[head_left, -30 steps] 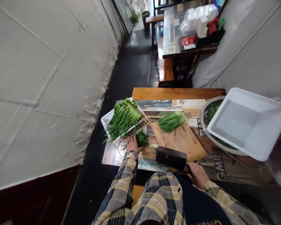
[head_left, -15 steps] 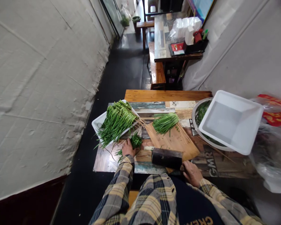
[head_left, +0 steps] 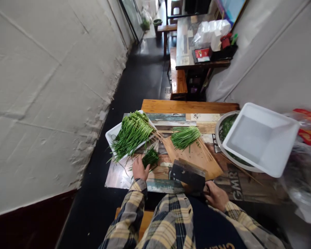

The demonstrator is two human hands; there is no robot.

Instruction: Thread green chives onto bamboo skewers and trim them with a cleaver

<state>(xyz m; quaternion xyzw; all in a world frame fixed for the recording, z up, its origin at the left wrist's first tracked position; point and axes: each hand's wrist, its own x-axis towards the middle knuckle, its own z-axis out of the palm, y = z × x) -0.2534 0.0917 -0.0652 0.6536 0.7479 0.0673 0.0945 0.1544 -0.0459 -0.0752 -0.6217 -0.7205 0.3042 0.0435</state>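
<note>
My right hand [head_left: 216, 195] is closed round the handle of a cleaver [head_left: 188, 173]. The dark, broad blade is over the near edge of a wooden cutting board [head_left: 189, 158]. A bundle of green chives [head_left: 186, 137] lies across the far part of the board, with thin wooden skewers beside it. On the table, my left hand [head_left: 140, 168] rests beside a small heap of cut green ends [head_left: 150, 157], thumb spread and fingers stretched along its left side. Behind that hand, a white tray [head_left: 109, 134] is piled with skewered chives [head_left: 131, 136].
At the right, a white empty tub [head_left: 259, 135] sits tilted on a metal bowl [head_left: 218, 133] of dark greens. Clear plastic bags [head_left: 304, 183] crowd the right end. A wooden bench [head_left: 189, 106] stands beyond the table, and another table [head_left: 182, 41] farther back.
My left hand has shifted slightly left and opened beside the cut greens. The cleaver's blade has tipped so that more of its flat face shows. The whole view has turned slightly.
</note>
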